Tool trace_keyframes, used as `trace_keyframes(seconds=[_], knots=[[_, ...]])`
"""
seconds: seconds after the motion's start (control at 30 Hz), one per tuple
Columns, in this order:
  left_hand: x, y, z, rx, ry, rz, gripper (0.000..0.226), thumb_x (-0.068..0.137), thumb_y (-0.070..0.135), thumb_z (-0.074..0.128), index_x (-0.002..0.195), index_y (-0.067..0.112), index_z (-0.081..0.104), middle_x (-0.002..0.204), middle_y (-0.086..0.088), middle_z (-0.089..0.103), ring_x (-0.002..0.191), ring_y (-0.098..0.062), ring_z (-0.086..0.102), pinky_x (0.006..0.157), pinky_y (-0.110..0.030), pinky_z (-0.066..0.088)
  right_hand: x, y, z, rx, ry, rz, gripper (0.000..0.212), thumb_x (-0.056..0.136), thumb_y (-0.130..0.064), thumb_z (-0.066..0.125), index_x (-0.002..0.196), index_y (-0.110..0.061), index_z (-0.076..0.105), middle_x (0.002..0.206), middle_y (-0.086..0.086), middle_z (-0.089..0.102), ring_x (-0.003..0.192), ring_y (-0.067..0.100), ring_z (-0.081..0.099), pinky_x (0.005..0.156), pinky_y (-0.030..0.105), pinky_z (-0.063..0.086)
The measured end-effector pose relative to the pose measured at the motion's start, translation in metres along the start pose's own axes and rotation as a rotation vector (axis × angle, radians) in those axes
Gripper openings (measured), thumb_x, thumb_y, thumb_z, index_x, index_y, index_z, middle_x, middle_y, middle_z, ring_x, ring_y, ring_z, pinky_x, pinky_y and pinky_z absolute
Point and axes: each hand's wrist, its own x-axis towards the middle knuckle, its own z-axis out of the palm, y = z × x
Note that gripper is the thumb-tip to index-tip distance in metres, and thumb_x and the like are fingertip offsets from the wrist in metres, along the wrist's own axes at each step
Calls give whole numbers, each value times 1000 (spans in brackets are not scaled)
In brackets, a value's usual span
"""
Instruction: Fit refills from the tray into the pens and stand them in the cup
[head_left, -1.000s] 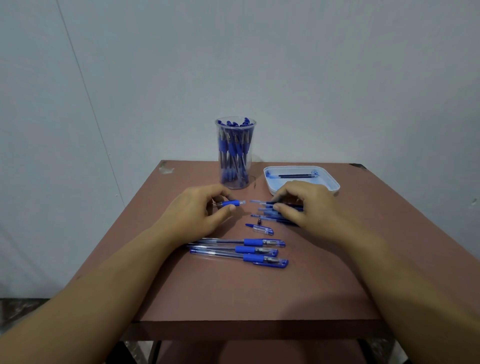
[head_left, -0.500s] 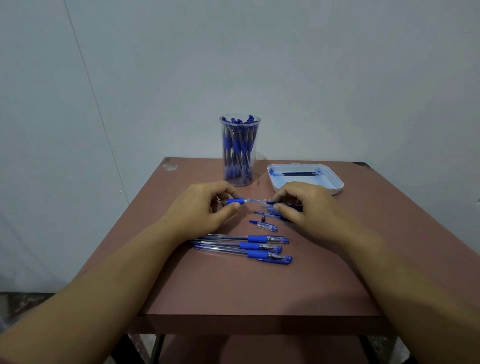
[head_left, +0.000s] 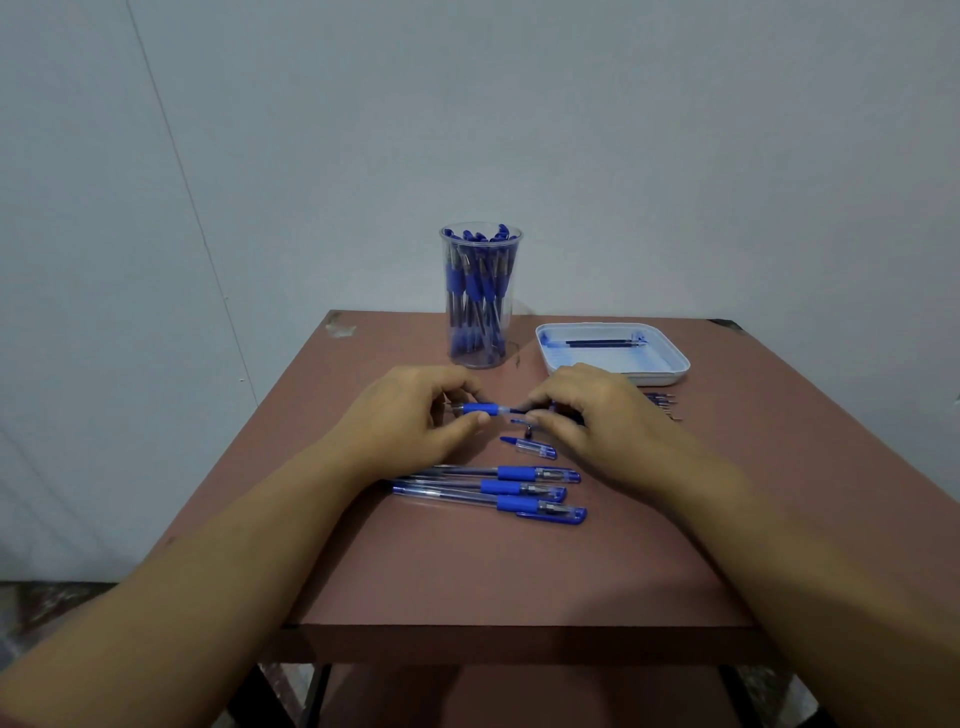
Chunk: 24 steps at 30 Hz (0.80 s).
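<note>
My left hand (head_left: 415, 415) pinches a clear pen barrel with a blue grip (head_left: 480, 408), held level above the table. My right hand (head_left: 597, 415) faces it and pinches the barrel's right end between thumb and fingers; what it holds there is mostly hidden. A loose blue cap (head_left: 530, 447) and a small dark tip piece (head_left: 528, 431) lie just below the hands. Three capped pens (head_left: 498, 491) lie side by side nearer me. The clear cup (head_left: 480, 296) at the back is packed with several blue pens. The white tray (head_left: 670, 358) holds a dark refill (head_left: 602, 343).
Several loose refills or pen parts (head_left: 662, 405) lie right of my right hand, in front of the tray. The brown table (head_left: 519, 571) stands against a plain grey wall. Its front edge is close to me.
My hands have moved closer together, and the barrel in my left hand now meets my right hand's fingertips. The view has shifted slightly.
</note>
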Motion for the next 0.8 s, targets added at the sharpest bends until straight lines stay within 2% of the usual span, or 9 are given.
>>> trace_keyframes(seconds=[0.07,0.13,0.23,0.33,0.43,0.53,0.6,0.7,0.8], knots=[[0,-1,0,-23,19,-6,7,87,36,69,94,35,69,72,16,63,63,-8,55,59,-21,44,-1,1,-1,-7,18,2,23,91,-30,66,113,-32,68,86,-29,54,88,-8,49,81,12,37],[0,-3,-2,-33,40,-14,6,87,36,68,93,36,68,73,13,64,62,-9,54,59,-24,46,-4,5,-5,-22,75,55,28,89,-35,65,117,-38,60,94,-24,57,91,-1,51,85,23,42],[-1,-3,-2,-43,75,-24,7,87,34,69,93,38,66,72,13,63,61,-8,52,58,-23,46,-8,13,-8,-39,150,108,15,88,-32,64,98,-38,55,88,-20,57,86,3,52,80,31,46],[-1,-2,-2,-40,68,-16,7,87,37,68,92,41,65,73,14,63,61,-8,53,59,-24,47,-5,11,-4,-17,130,81,7,90,-25,64,90,-31,61,82,-21,55,85,0,51,74,24,41],[-1,-2,-1,-16,46,-9,7,87,38,68,94,40,66,76,15,65,63,-8,56,59,-25,47,-1,3,1,44,44,17,16,93,-24,63,107,-27,70,86,-25,53,89,-6,49,77,12,36],[0,-2,-1,-32,62,-23,8,88,35,69,95,38,67,74,16,63,61,-7,53,59,-22,45,-2,0,0,73,30,28,31,93,-28,63,124,-30,62,95,-27,53,95,-10,48,83,5,35],[0,-3,-1,-41,63,-32,8,88,35,69,96,36,67,73,17,62,60,-7,52,59,-22,44,-4,4,-2,53,98,74,28,91,-25,64,119,-28,62,97,-18,57,95,-6,50,79,4,36],[-1,-3,-1,-50,62,-25,8,87,36,68,95,36,67,75,15,64,62,-9,54,59,-23,45,-4,10,-2,11,112,104,8,91,-21,65,98,-24,64,90,-12,59,90,0,52,72,10,37],[-1,-1,0,-56,37,-16,7,87,38,68,94,38,67,77,13,67,67,-10,60,61,-27,49,-2,9,4,7,79,56,8,92,-18,65,98,-21,69,87,-14,57,82,2,50,73,10,36]])
